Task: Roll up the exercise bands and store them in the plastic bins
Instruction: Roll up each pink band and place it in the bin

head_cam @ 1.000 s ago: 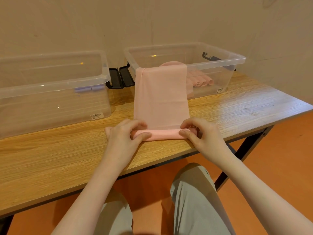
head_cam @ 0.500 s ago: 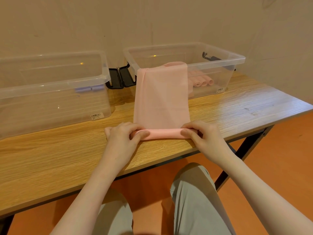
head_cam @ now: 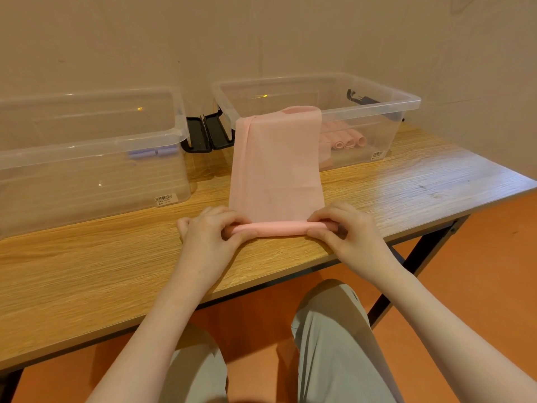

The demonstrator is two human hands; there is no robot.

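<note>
Pink band [head_cam: 276, 167] only just started: short roll near the table [head_cam: 87, 269] edge, left hand [head_cam: 207, 238] and right hand [head_cam: 348, 237] each pinching a roll end, the rest draped over the right bin [head_cam: 406, 103] rim. Right bin already holds several pink rolls [head_cam: 350, 141]; left bin [head_cam: 180, 132] shows purple rolls [head_cam: 152, 152]. Left to do: finish rolling, drop it in.

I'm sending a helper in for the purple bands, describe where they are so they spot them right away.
On the wooden table stand two clear plastic bins; go to the left bin, the one beside the left hand. The purple band rolls lie inside it near its right end. Unlike the pink band rolls in the right bin, they are lilac.
</note>
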